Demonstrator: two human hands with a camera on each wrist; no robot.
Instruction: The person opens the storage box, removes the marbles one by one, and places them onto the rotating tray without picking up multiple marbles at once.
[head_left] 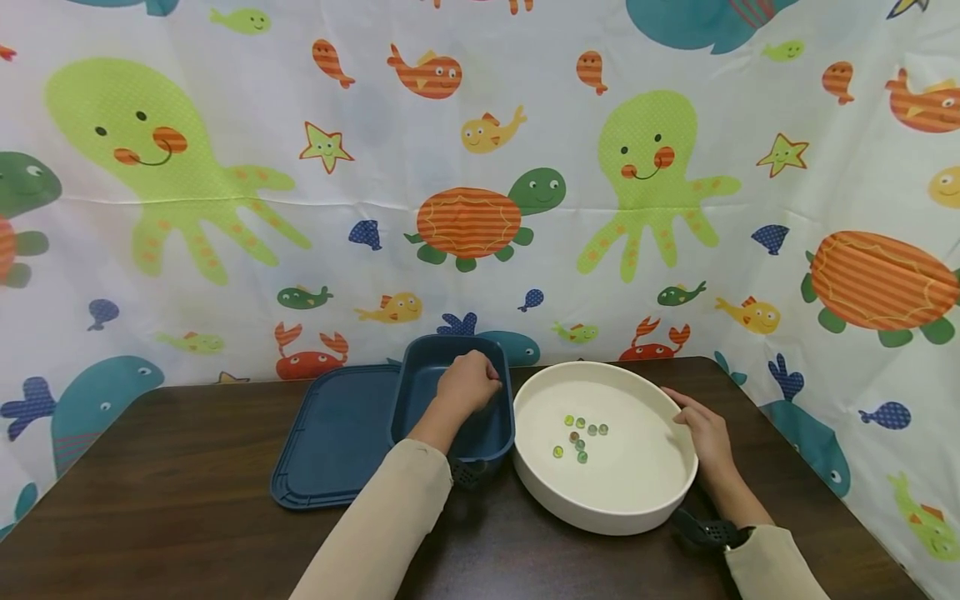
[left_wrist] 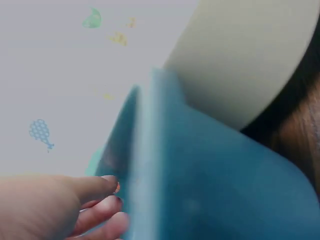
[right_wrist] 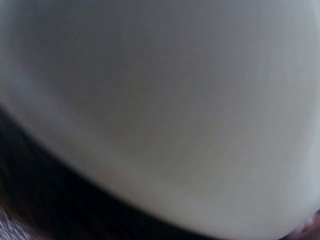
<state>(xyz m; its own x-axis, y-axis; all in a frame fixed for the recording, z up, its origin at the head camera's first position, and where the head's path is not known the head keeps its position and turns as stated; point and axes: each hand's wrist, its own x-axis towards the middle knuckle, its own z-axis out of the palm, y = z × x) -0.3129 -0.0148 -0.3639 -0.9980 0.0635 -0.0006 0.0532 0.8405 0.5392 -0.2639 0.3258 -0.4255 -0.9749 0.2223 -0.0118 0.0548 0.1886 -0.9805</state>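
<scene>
My left hand (head_left: 468, 385) reaches into a deep blue rectangular bin (head_left: 400, 392). In the left wrist view its thumb and fingers pinch a small glass marble (left_wrist: 117, 187) with an orange swirl, mostly covered by the fingertips. At the right, my right hand (head_left: 708, 437) holds the rim of a round white tray (head_left: 645, 467), thumb over the edge and fingers along the outside. Several greenish and clear marbles (head_left: 581, 423) lie scattered on the tray's floor. The right wrist view is filled by the tray's blurred side (right_wrist: 165, 125).
A flat blue lid (head_left: 337, 433) lies left of the bin, touching or close to it. All stand on a dark wooden table (head_left: 187, 500). Behind hangs a white curtain (head_left: 255, 317) printed with sea animals.
</scene>
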